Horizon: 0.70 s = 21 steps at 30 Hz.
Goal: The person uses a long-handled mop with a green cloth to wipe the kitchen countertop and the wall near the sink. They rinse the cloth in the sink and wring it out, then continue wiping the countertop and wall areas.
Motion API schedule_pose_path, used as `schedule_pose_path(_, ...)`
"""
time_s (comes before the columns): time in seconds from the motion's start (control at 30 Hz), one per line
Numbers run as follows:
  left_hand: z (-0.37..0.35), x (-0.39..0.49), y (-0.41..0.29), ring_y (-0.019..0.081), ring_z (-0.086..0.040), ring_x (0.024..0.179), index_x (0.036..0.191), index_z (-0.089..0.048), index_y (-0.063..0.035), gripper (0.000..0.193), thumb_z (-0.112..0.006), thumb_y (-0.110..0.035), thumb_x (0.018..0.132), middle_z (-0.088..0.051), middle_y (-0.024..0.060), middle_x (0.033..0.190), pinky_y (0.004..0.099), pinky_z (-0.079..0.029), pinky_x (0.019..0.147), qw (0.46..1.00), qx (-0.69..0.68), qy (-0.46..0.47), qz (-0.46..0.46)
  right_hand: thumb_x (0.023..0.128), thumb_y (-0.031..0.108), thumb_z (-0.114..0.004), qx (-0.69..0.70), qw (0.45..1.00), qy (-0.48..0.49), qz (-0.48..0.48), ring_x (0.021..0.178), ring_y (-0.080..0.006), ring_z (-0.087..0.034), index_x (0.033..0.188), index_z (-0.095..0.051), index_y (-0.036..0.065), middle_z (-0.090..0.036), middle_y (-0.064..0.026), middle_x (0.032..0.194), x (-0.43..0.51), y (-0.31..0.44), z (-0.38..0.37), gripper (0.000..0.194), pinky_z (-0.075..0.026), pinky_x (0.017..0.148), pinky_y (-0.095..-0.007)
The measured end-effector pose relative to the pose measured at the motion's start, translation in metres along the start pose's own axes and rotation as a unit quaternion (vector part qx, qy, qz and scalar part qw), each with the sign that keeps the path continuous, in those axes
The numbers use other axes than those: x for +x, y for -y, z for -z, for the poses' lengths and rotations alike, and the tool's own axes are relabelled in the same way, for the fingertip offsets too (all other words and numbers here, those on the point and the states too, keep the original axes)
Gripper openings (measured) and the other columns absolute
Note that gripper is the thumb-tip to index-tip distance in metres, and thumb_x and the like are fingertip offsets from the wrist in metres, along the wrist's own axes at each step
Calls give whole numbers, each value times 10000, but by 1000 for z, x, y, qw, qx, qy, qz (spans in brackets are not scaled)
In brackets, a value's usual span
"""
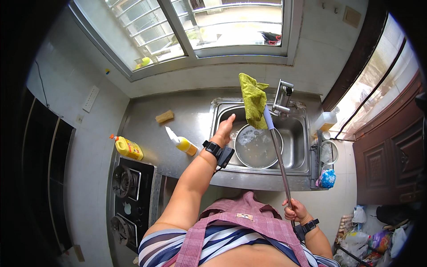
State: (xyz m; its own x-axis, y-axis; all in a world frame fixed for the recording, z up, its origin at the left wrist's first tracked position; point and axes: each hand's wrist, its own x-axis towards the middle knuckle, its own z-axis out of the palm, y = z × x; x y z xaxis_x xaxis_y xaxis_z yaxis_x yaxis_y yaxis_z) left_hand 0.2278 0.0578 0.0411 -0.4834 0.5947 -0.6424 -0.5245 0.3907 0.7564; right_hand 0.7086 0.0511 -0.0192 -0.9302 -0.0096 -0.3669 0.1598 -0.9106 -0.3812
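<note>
My right hand [295,211] is closed around the lower part of a metal pole [281,160] that slants up over the sink. Near its top the pole has a pale lilac sleeve [268,118], and a yellow-green cloth [252,100] hangs over its end. My left hand [225,128] reaches over the left side of the stainless steel sink [297,147], thumb raised, with nothing seen in it; some fingers are hidden. Just right of that hand, a round metal basin [257,150] of cloudy water sits in the sink. The cloth is above the basin's far edge.
A faucet [283,96] stands behind the sink. On the counter are a sponge-like brown piece [164,116], a yellow spray bottle [185,145] and a yellow detergent bottle [129,148]. A gas stove [133,203] is at left. Bags and bottles [373,240] lie at lower right.
</note>
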Motion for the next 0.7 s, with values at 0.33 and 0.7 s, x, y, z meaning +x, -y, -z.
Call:
schedule_pose_path(0.33,3,-31,-82,202,-508,1146,1327,-506,-159,492,-620,-417,924,-543,65,1222,402,-502,851,976,-97,75,-182,1039,469,-275,115,987,100,-44,406,-66,-259,1191,-528,79,-315,47,516,28,4,1,489,-268,403,-241)
schedule_pose_path(0.7,16,-6,-83,260,-636,1030,1206,-486,-92,334,-649,-177,926,-613,81,1122,457,-541,892,937,-205,184,-215,1037,491,-259,-175,980,-39,-85,437,-102,-425,1274,-526,49,-485,-5,572,50,9,-15,568,-360,425,-240)
